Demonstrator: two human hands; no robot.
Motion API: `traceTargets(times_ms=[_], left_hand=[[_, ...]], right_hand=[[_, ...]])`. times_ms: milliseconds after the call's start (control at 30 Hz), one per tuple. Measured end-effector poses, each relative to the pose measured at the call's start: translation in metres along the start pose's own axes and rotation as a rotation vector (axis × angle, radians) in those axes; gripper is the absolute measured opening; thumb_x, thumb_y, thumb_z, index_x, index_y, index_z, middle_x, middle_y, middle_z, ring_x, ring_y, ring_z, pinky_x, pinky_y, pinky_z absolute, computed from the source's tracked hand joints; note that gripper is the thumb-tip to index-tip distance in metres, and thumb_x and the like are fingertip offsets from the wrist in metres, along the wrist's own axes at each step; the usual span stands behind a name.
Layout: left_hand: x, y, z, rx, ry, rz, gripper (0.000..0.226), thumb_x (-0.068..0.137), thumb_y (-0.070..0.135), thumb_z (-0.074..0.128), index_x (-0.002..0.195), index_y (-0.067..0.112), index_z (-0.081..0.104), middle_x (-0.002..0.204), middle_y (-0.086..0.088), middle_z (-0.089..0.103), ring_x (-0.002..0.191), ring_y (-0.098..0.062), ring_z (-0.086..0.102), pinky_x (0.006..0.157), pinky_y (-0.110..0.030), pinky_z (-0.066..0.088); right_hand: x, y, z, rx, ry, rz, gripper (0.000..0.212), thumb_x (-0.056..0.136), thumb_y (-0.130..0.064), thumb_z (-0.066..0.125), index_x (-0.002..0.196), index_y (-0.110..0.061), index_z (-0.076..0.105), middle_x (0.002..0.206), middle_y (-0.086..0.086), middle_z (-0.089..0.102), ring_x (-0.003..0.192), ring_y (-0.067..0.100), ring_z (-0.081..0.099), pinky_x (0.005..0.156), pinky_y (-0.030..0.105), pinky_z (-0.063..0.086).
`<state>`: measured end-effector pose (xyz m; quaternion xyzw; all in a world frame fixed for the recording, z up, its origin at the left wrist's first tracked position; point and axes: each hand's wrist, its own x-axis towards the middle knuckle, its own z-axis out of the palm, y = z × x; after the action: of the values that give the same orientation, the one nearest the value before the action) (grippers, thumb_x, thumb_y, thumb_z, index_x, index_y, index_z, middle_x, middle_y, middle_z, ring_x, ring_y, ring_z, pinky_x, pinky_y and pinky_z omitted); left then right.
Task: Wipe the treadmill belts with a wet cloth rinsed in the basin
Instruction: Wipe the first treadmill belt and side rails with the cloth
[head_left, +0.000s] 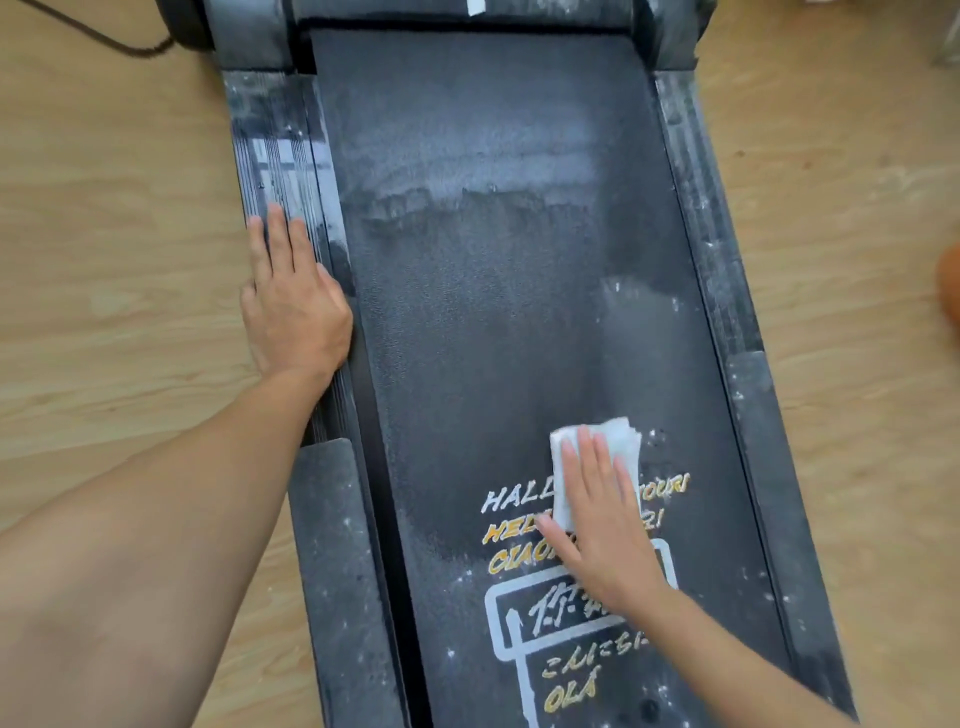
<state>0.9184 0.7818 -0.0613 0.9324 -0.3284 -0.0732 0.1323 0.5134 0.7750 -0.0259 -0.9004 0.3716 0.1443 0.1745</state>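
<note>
A black treadmill belt (493, 291) runs away from me, dusty grey across its far part and darker in the middle. Yellow and white lettering is printed on its near end. My right hand (602, 525) lies flat on a folded white cloth (618, 447), pressing it onto the belt over the lettering. My left hand (291, 296) rests flat, fingers apart, on the ribbed left side rail (275, 171). The basin is out of view.
The right side rail (727, 291) is speckled with white dust. The motor cover (457, 10) closes the far end. A black cable (93, 36) lies on the wooden floor (104, 260) at the far left. An orange object (948, 291) shows at the right edge.
</note>
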Motion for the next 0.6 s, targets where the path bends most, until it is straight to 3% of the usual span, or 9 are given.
traceTargets(times_ms=[100, 233, 367, 467, 600], left_hand=[[0.002, -0.002, 0.001, 0.004, 0.016, 0.000, 0.059, 0.106, 0.029, 0.027, 0.163, 0.014, 0.028, 0.175, -0.001, 0.015, 0.162, -0.022, 0.010, 0.100, -0.055, 0.047], [0.002, -0.004, 0.007, 0.000, 0.039, -0.002, 0.057, 0.107, 0.029, 0.029, 0.162, 0.014, 0.030, 0.174, -0.001, 0.017, 0.162, -0.022, 0.011, 0.100, -0.056, 0.046], [0.002, -0.003, 0.009, 0.001, 0.045, 0.000, 0.057, 0.107, 0.029, 0.027, 0.162, 0.016, 0.028, 0.175, 0.001, 0.015, 0.162, -0.021, 0.010, 0.103, -0.057, 0.044], [0.001, -0.003, 0.007, -0.021, 0.044, 0.006, 0.058, 0.106, 0.029, 0.026, 0.163, 0.016, 0.027, 0.175, 0.001, 0.016, 0.162, -0.022, 0.010, 0.104, -0.058, 0.044], [0.000, 0.000, 0.003, -0.027, 0.041, 0.008, 0.061, 0.105, 0.030, 0.024, 0.163, 0.014, 0.027, 0.175, -0.001, 0.015, 0.162, -0.024, 0.011, 0.108, -0.057, 0.042]], right_hand=[[0.002, 0.010, 0.004, 0.036, -0.015, 0.002, 0.082, 0.108, -0.063, 0.021, 0.168, -0.013, -0.006, 0.175, 0.006, -0.020, 0.162, 0.026, -0.016, 0.129, 0.057, 0.009], [0.163, 0.008, -0.035, -0.020, 0.199, 0.179, 0.095, 0.100, -0.077, 0.019, 0.168, -0.012, 0.003, 0.177, 0.011, -0.005, 0.163, 0.028, -0.007, 0.131, 0.054, 0.005], [0.260, 0.023, -0.085, -0.006, 0.246, 0.237, 0.099, 0.097, -0.082, 0.021, 0.169, -0.018, -0.001, 0.177, 0.006, -0.007, 0.163, 0.024, -0.010, 0.131, 0.053, -0.001], [0.191, 0.040, -0.064, 0.001, 0.171, 0.121, 0.096, 0.099, -0.078, 0.027, 0.169, -0.022, -0.005, 0.177, 0.002, -0.012, 0.162, 0.021, -0.014, 0.131, 0.054, 0.001], [-0.008, 0.043, -0.003, 0.008, 0.004, 0.062, 0.092, 0.104, -0.067, 0.034, 0.168, -0.016, -0.008, 0.176, 0.003, -0.019, 0.162, 0.025, -0.016, 0.130, 0.058, 0.010]])
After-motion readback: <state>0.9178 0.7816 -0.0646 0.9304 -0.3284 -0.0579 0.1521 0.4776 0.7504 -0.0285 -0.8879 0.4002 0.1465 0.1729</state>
